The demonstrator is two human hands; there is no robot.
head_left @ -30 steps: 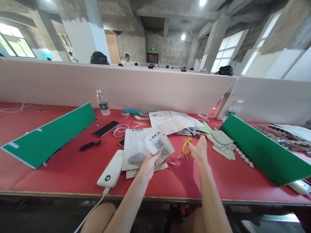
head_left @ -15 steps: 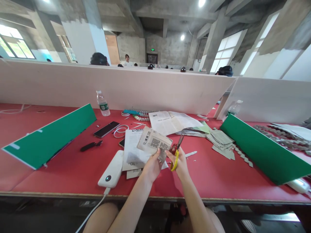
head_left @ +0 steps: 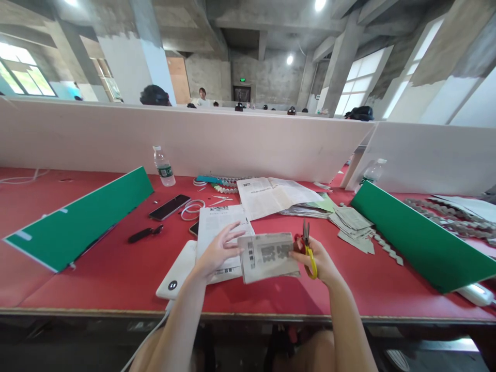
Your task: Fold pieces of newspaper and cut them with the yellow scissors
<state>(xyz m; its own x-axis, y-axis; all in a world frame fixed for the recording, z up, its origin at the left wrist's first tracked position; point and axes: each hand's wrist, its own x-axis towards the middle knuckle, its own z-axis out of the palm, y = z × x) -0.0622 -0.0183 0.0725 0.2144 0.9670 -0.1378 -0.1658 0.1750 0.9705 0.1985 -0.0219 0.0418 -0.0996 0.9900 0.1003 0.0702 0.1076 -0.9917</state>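
My right hand (head_left: 320, 261) holds a pair of scissors (head_left: 310, 254) with yellow and red handles, blades pointing up and away. The same hand pinches the right edge of a folded piece of newspaper (head_left: 267, 256), held level above the table. At the paper's left edge is my left hand (head_left: 217, 250), its fingers spread apart and the tips at or close to the edge; whether they touch is hard to see. Beneath the left hand lies a printed sheet (head_left: 217, 222) on the red table (head_left: 337, 289).
A white power bank (head_left: 176, 274), phone (head_left: 169, 206) and black folding tool (head_left: 145, 233) lie left. Newspapers (head_left: 271, 196) and cut paper pieces (head_left: 352, 219) lie beyond and right. Green boards (head_left: 422, 237) flank the workspace. A water bottle (head_left: 165, 168) stands by the white partition (head_left: 217, 139).
The folded newspaper has been turned level and moved right and nearer. My left hand has let go and spread its fingers; my right hand has moved right with the scissors.
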